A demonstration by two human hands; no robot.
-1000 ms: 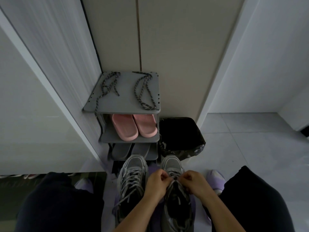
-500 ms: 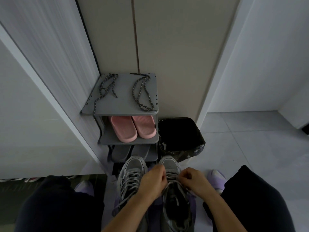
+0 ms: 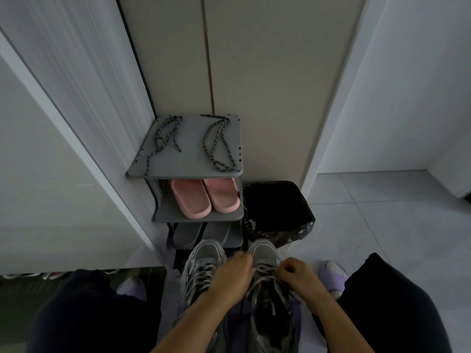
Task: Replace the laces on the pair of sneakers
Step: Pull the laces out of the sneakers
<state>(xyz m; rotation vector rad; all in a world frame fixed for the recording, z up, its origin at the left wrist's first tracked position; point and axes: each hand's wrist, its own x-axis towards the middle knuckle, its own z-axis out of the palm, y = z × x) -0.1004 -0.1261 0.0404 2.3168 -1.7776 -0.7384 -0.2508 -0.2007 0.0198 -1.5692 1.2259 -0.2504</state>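
Right sneaker [image 3: 270, 301] points toe-first at the rack [image 3: 191, 159]; right hand [image 3: 298, 276] pinches lace [image 3: 265, 271].

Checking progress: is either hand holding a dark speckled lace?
No, both dark laces lie on the top shelf, away from the left hand and right hand.

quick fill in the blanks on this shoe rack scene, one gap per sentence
1. The dark speckled laces lie on the ___ shelf of the grey plastic shoe rack.
2. The ___ rubber slippers sit on the second shelf.
3. The left hand and right hand work at the pale laces of the ___ grey sneaker.
4. The bin lined with a black plastic bag stands to the ___ of the rack.

Missing words: top; pink; right; right
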